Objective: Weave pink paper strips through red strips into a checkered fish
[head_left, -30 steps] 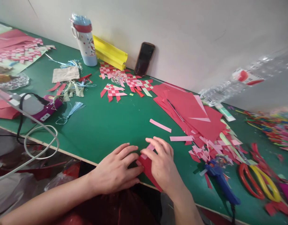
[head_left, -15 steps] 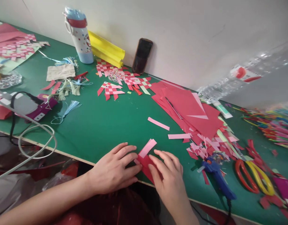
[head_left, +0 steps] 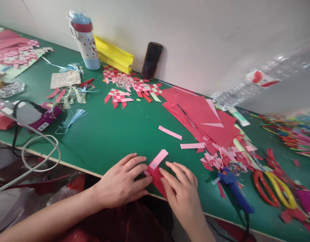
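Note:
At the table's front edge lies a red paper strip [head_left: 158, 179], with a pink paper strip [head_left: 159, 159] across its far end. My left hand [head_left: 126, 178] holds the red paper from the left, its fingers bent over the edge and the thumb low. From the right, my right hand [head_left: 181, 185] has thumb and fingertips on the same red paper. Parts of the paper are hidden under my fingers. Just beyond the hands are two loose pink strips, one slanted [head_left: 170, 132] and one nearly level [head_left: 192, 146].
Red paper sheets [head_left: 195, 107] with a pen on top lie to the right, paper scraps before them. Nearby are a blue glue gun [head_left: 234, 191] and scissors [head_left: 266, 188]. Woven paper fish [head_left: 118, 97], tassels [head_left: 75, 117], a water bottle [head_left: 85, 47] and a phone [head_left: 152, 60] are farther back.
Almost nothing differs. Both hands keep their places on the red paper, and the view has shifted very slightly.

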A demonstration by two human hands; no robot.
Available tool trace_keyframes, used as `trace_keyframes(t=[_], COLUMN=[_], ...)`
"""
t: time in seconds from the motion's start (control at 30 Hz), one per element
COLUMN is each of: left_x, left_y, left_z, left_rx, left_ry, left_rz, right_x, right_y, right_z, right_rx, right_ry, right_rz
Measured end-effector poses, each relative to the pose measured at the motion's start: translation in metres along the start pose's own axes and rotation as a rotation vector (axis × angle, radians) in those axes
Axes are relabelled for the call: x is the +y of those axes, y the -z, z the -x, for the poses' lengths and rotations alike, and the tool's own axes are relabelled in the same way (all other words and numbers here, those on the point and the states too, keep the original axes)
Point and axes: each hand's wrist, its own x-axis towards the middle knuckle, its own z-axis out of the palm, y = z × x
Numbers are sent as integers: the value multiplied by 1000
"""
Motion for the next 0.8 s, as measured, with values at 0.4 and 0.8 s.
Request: trace_keyframes(t=[0.4, 0.8], left_x=[-2, -7], left_y=[-1, 6], left_z=[0, -1], left_rx=[-20, -28], left_ry=[-13, -48], left_rz=[-10, -49], right_x=[-5, 22], right_y=[5, -16], right_z=[3, 3], right_rx=[28, 187], right_ry=[64, 283], right_rz=[-50, -40])
